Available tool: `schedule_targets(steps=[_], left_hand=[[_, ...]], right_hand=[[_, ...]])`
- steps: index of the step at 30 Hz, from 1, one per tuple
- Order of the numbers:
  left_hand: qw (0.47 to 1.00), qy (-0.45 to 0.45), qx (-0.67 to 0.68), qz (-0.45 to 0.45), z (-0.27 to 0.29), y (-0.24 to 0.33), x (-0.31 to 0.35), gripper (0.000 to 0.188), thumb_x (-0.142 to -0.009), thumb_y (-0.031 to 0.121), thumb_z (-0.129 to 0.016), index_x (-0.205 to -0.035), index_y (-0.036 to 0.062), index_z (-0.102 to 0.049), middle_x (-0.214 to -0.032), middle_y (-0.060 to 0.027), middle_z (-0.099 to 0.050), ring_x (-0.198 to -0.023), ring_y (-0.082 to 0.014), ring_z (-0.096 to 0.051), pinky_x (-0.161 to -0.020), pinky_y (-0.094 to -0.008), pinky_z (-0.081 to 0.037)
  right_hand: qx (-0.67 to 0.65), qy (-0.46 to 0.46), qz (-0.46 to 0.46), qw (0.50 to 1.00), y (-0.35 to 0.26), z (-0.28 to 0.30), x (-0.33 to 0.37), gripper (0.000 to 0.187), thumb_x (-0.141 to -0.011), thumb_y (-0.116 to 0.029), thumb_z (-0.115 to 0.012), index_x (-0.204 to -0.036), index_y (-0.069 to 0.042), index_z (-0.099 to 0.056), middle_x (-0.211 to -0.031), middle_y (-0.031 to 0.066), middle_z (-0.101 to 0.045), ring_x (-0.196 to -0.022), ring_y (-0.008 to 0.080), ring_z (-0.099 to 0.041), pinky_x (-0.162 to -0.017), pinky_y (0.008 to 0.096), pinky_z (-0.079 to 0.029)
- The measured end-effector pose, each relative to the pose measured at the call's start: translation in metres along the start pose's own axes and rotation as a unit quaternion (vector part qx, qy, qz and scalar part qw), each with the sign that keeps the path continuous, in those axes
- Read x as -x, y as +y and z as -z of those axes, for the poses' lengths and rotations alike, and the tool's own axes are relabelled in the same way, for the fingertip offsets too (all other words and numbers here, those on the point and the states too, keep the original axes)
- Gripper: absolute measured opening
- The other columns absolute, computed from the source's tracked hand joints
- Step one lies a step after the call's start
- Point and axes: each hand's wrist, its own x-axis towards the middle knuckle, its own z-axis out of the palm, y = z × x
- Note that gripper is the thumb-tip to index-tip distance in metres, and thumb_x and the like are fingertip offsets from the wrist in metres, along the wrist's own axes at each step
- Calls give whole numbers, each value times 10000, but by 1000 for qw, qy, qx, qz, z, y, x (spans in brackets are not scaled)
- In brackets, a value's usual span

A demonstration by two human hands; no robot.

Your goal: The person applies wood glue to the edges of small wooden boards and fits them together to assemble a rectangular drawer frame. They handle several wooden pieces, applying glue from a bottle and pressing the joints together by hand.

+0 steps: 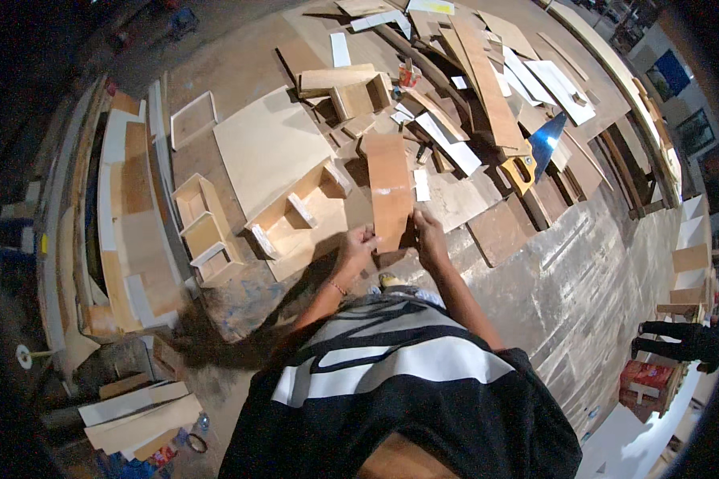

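Note:
A long brown plywood board (390, 188) stretches away from me over the worktable, between my two hands. My left hand (358, 246) is closed on its near left edge, and my right hand (429, 237) grips the near right edge. To the left lies a pale open wooden box frame (295, 209) with dividers. Farther left is a second divided box (206, 227). A small white piece (421, 184) rests just right of the board. Beyond the board's far end sits another open wooden box (361, 96).
A handsaw (535, 156) with a yellow handle lies among offcuts on the right. Long planks (483, 80) and white strips are piled at the far right. A large pale panel (272, 136) covers the left part of the table. A person (679, 342) stands at the far right.

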Motion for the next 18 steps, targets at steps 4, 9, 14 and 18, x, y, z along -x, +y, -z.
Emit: schedule_targets(steps=[4,9,14,18], left_hand=[[993,33,116,2,-18,26,-19,256,-750,20,-559,-1000,-38,-561,-869,-44,-601,-720,-116,-553,-655,-234,-460],[993,64,93,-27,-35,47,-44,241,-719,31,-585,-960,16,-596,-784,-13,-586,-640,-80,-530,-535,-215,-445],[986,106,129,-4,-39,52,-54,126,-769,0,-559,-885,36,-593,-732,3,-568,-598,-63,-523,-518,-201,-452],[984,128,125,24,-47,56,-60,119,-787,20,-562,-902,44,-582,-753,12,-573,-646,-59,-529,-529,-209,-458]], right_hand=[[73,-62,5,995,-25,16,-35,423,-876,-380,-385,-1048,-21,-528,-881,92,-568,-732,208,-552,-655,326,-482],[59,-60,-29,996,-56,33,-59,471,-882,-410,-364,-1144,-45,-504,-1029,104,-567,-847,195,-557,-711,338,-465],[-43,-148,-77,985,-65,34,-80,480,-900,-419,-349,-1134,-31,-509,-944,90,-583,-801,181,-542,-675,316,-439],[-9,-169,-62,984,-66,38,-90,447,-868,-426,-442,-1027,-26,-562,-831,52,-588,-706,149,-543,-637,295,-439]])
